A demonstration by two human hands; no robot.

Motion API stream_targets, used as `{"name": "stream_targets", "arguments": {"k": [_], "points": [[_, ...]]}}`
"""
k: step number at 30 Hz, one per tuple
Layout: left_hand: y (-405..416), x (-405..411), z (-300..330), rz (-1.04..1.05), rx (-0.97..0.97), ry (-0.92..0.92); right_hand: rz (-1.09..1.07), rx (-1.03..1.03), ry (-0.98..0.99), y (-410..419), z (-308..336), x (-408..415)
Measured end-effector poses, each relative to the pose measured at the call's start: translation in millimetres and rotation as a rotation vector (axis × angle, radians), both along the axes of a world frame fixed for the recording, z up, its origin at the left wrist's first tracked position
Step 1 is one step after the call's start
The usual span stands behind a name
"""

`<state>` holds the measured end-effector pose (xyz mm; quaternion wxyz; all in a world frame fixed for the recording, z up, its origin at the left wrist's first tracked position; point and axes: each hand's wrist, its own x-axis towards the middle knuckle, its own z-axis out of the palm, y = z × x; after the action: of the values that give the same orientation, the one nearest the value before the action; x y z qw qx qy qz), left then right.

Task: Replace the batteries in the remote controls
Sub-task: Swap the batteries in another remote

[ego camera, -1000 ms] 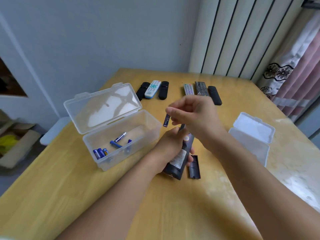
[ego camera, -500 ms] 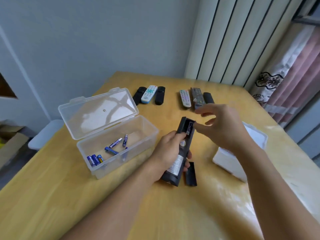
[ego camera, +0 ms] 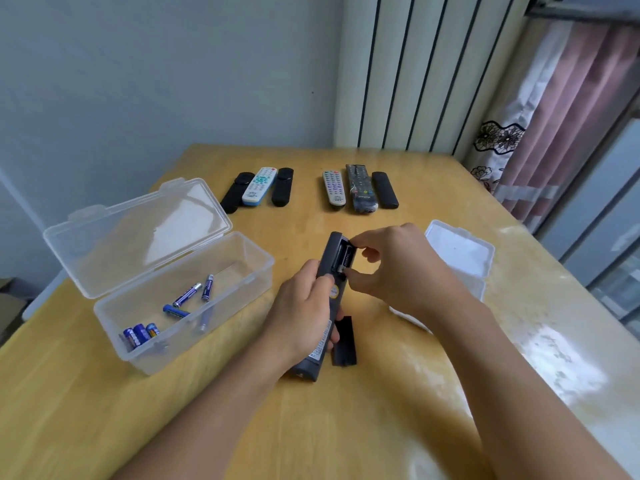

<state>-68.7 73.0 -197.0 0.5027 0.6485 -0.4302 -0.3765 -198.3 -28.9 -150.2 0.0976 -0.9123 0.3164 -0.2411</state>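
Note:
My left hand grips a black remote control that lies back-up on the wooden table, its battery compartment uncovered. A dark battery sits in that compartment. My right hand pinches this battery between forefinger at its far end and thumb at its near end. The remote's black battery cover lies on the table just right of the remote. An open clear plastic box on the left holds several blue batteries.
Two groups of three remotes lie at the far side: a white and blue remote between two black ones, and a grey remote with two dark ones. A second clear box stands behind my right hand. A curtain hangs at the right.
A second ago my right hand held the battery in the air above the remote. It has come down and now pinches the battery lying in the compartment. The left hand keeps its grip.

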Motion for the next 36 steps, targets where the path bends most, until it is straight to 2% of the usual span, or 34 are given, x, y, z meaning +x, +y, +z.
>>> {"name": "stream_targets", "arguments": {"k": [15, 19, 22, 26, 32, 36], "points": [[-0.5, 0.4, -4.6, -0.025, 0.008, -0.101, 0.011, -0.062, 0.134, 6.5, -0.4, 2.7], [-1.5, 2.4, -3.5, -0.017, 0.008, -0.017, 0.075, -0.061, 0.01, 10.8, 0.1, -0.9], [-1.8, 2.9, 0.9, -0.016, 0.035, 0.149, 0.082, -0.126, -0.012, 10.3, -3.4, -0.2], [-0.7, 5.3, 5.3, -0.028, 0.07, 0.328, 0.175, -0.088, -0.043, 1.9, -7.0, 7.7], [-0.8, 13.1, 4.5, 0.01, 0.106, 0.36, 0.172, -0.044, 0.087, -3.5, -15.0, 25.3], [-3.5, 18.9, 11.8, 0.052, 0.137, 0.448, 0.152, 0.033, 0.028, 2.7, -2.9, 39.7]]}}
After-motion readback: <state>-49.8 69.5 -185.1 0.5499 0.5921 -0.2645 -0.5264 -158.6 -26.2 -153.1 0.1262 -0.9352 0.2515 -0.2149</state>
